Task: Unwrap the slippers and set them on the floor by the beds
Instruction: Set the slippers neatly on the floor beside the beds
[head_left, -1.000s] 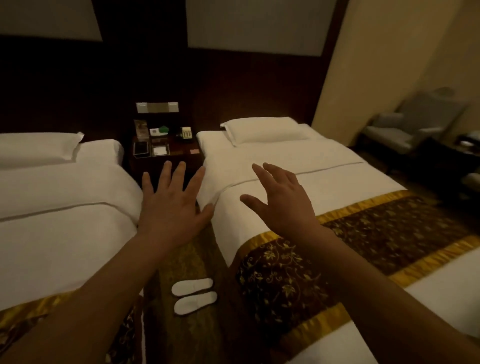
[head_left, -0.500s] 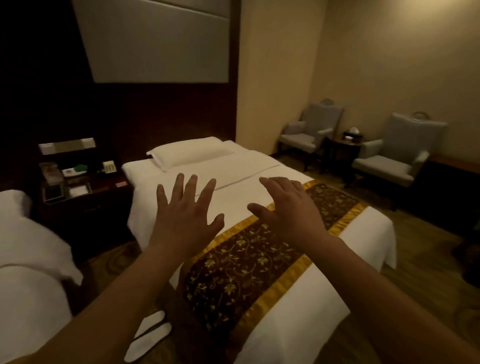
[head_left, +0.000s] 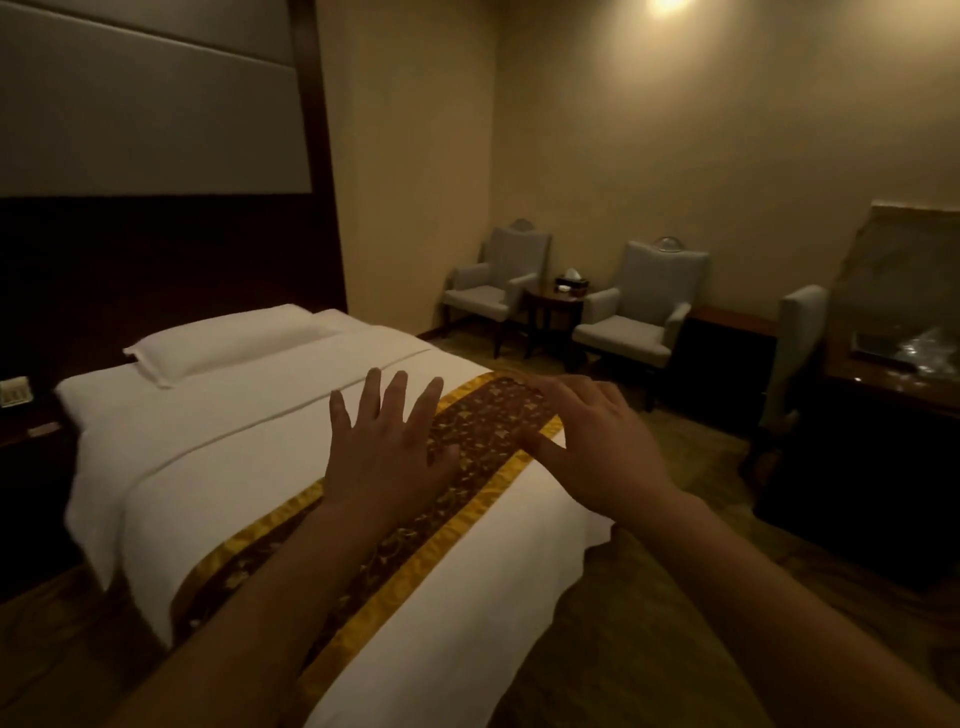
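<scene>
Since the earlier frames the view has swung rightward: the second bed, the bedside table's contents and the pair of white slippers on the floor between the beds have all left the picture, and the armchairs and desk have come in. At far left only a corner of the nightstand (head_left: 21, 415) remains, with a small telephone (head_left: 13, 391) on it. Next comes the bed (head_left: 249, 415), its pillow (head_left: 218, 345) at the head and a brown-and-gold runner (head_left: 483, 415) across the foot. Over the runner the left hand (head_left: 387, 457) is held out flat, fingers spread wide and holding nothing; just beside it the right hand (head_left: 602, 441) is likewise bare, its fingers loosely apart and slightly curved. Whether either palm touches the bedding cannot be determined. Further right stand two grey armchairs (head_left: 493, 283) with a small round table (head_left: 553, 306) between them, then a dark desk (head_left: 883, 395) with something glossy on top — too dim to identify. No slippers are visible in this view. Judgement: one pair appears placed, so the step in hand is locating a further wrapped pair. The next move calls for searching the desk side of the room and picking up a packet with both empty hands.
</scene>
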